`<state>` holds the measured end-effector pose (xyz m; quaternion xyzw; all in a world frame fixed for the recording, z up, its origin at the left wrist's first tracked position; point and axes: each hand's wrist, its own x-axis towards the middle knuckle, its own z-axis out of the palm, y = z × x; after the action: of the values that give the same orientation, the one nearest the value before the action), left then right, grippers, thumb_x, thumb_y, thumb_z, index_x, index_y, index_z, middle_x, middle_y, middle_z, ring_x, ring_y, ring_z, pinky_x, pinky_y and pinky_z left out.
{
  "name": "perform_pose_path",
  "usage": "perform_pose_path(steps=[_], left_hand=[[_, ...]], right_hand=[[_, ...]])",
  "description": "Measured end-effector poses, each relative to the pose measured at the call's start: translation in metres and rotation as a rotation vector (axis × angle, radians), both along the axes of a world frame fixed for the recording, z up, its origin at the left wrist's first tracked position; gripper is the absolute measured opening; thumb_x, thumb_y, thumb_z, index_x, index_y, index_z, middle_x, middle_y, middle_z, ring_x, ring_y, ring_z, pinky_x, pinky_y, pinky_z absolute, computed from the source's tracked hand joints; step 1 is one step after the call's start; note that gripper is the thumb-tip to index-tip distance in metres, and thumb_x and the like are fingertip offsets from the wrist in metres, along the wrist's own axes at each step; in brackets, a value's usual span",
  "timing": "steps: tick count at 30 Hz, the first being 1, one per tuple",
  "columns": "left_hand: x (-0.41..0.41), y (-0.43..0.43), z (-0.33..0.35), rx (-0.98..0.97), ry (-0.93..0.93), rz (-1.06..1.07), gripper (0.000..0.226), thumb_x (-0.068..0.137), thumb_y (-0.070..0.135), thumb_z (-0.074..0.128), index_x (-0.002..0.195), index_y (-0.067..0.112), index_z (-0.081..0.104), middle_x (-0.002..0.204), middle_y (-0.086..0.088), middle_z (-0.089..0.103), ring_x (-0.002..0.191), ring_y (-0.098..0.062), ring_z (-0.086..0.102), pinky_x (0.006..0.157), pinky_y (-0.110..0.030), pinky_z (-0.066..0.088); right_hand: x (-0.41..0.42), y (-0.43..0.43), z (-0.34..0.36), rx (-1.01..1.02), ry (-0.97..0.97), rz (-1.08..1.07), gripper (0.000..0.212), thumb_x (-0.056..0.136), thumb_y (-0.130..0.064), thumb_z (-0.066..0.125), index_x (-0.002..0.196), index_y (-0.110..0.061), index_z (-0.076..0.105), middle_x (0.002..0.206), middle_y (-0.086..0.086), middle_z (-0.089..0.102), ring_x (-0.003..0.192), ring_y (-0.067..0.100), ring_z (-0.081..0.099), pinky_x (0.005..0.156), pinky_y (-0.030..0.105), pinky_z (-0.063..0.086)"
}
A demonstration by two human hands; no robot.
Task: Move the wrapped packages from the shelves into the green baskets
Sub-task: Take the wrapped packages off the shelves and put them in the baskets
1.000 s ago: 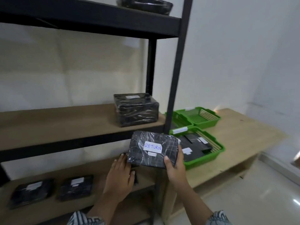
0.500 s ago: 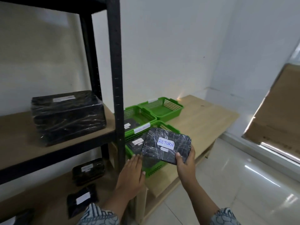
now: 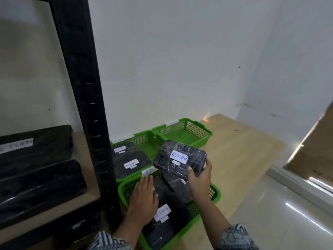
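A storeroom: black metal shelving (image 3: 84, 105), labelled green baskets (image 3: 182, 131) and "RETURN" wrapped packages (image 3: 180, 157).

Dim, soft indoor light. Glare streaks on the glossy floor (image 3: 297, 213), glints on the wrapped package (image 3: 180, 157). Shelf upright (image 3: 81, 105) blurred; edges bend.

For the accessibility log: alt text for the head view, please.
The right hand holds a black wrapped package labelled RETURN above the nearest green basket, already holding similar packages. The flat left hand is spread over that basket, beside a black shelf post.
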<state>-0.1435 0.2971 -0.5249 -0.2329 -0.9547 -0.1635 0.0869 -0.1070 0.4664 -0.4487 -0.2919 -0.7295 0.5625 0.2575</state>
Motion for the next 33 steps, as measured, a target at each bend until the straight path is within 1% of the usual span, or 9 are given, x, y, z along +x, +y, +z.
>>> perform_pose_path(steps=[2, 4, 8, 14, 16, 18, 23, 29, 33], left_hand=[[-0.015, 0.003, -0.003, -0.011, -0.030, 0.068, 0.066, 0.090, 0.037, 0.025, 0.144, 0.000, 0.024, 0.152, -0.016, 0.024, 0.141, -0.031, 0.018, 0.112, -0.038, 0.014], [-0.029, 0.005, -0.004, -0.008, -0.043, 0.154, 0.066, 0.088, 0.038, 0.026, 0.140, -0.003, 0.034, 0.146, -0.020, 0.034, 0.136, -0.034, 0.029, 0.109, -0.041, 0.022], [-0.058, 0.005, -0.010, -0.035, -0.094, 0.318, 0.066, 0.091, 0.038, 0.022, 0.147, 0.002, 0.016, 0.154, -0.015, 0.014, 0.143, -0.029, 0.008, 0.115, -0.039, 0.009], [-0.096, -0.001, -0.018, -0.077, -0.169, 0.607, 0.066, 0.085, 0.036, 0.039, 0.137, -0.005, 0.037, 0.144, -0.024, 0.035, 0.135, -0.039, 0.030, 0.109, -0.048, 0.026], [-0.109, -0.003, -0.018, -0.051, -0.217, 0.680, 0.065, 0.081, 0.035, 0.045, 0.129, -0.008, 0.047, 0.135, -0.028, 0.045, 0.127, -0.043, 0.041, 0.101, -0.052, 0.037], [-0.117, -0.006, -0.021, -0.045, -0.254, 0.734, 0.063, 0.080, 0.034, 0.050, 0.126, -0.010, 0.050, 0.131, -0.031, 0.049, 0.122, -0.045, 0.045, 0.096, -0.054, 0.041], [-0.119, -0.013, -0.034, 0.000, -0.266, 0.846, 0.067, 0.079, 0.029, 0.066, 0.126, -0.014, 0.045, 0.132, -0.036, 0.044, 0.120, -0.050, 0.043, 0.096, -0.057, 0.041], [-0.115, -0.015, -0.043, 0.011, -0.257, 0.910, 0.080, 0.086, 0.052, 0.028, 0.134, -0.011, 0.037, 0.138, -0.031, 0.039, 0.127, -0.043, 0.040, 0.103, -0.049, 0.034], [-0.115, -0.016, -0.045, -0.010, -0.268, 0.906, 0.081, 0.086, 0.053, 0.023, 0.131, -0.012, 0.042, 0.136, -0.031, 0.043, 0.124, -0.043, 0.044, 0.101, -0.049, 0.035]], right_hand=[[-0.021, 0.001, 0.000, -0.017, -0.021, 0.018, 0.074, 0.088, -0.016, 0.063, 0.148, -0.017, 0.019, 0.142, 0.019, 0.036, 0.123, 0.035, 0.045, 0.099, 0.037, 0.039], [-0.042, 0.003, -0.001, -0.031, -0.040, 0.051, 0.076, 0.088, -0.017, 0.063, 0.149, -0.020, 0.017, 0.141, 0.020, 0.035, 0.124, 0.036, 0.043, 0.100, 0.039, 0.038], [-0.087, 0.008, -0.006, -0.062, -0.073, 0.153, 0.080, 0.088, -0.015, 0.064, 0.150, -0.025, 0.015, 0.142, 0.022, 0.031, 0.123, 0.038, 0.043, 0.101, 0.040, 0.038], [-0.155, 0.020, -0.007, -0.105, -0.119, 0.288, 0.092, 0.084, -0.009, 0.069, 0.152, -0.026, 0.009, 0.143, 0.026, 0.030, 0.126, 0.039, 0.039, 0.104, 0.039, 0.034], [-0.176, 0.022, -0.005, -0.141, -0.151, 0.309, 0.095, 0.083, -0.010, 0.070, 0.151, -0.031, 0.008, 0.140, 0.029, 0.032, 0.106, 0.035, 0.046, 0.097, 0.036, 0.038], [-0.197, 0.022, -0.007, -0.183, -0.198, 0.319, 0.095, 0.082, -0.011, 0.071, 0.150, -0.037, 0.009, 0.138, 0.032, 0.028, 0.089, 0.028, 0.042, 0.093, 0.036, 0.041], [-0.236, 0.013, -0.023, -0.224, -0.305, 0.273, 0.087, 0.079, -0.013, 0.075, 0.144, -0.029, 0.020, 0.138, 0.033, 0.025, 0.105, 0.044, 0.052, 0.090, 0.039, 0.045], [-0.264, -0.002, -0.049, -0.238, -0.412, 0.255, 0.083, 0.075, -0.016, 0.079, 0.135, -0.024, 0.021, 0.141, 0.032, 0.019, 0.105, 0.051, 0.051, 0.090, 0.046, 0.050], [-0.276, -0.006, -0.058, -0.235, -0.540, 0.251, 0.083, 0.076, -0.019, 0.078, 0.135, -0.017, 0.019, 0.141, 0.033, 0.020, 0.110, 0.052, 0.049, 0.089, 0.049, 0.048]])
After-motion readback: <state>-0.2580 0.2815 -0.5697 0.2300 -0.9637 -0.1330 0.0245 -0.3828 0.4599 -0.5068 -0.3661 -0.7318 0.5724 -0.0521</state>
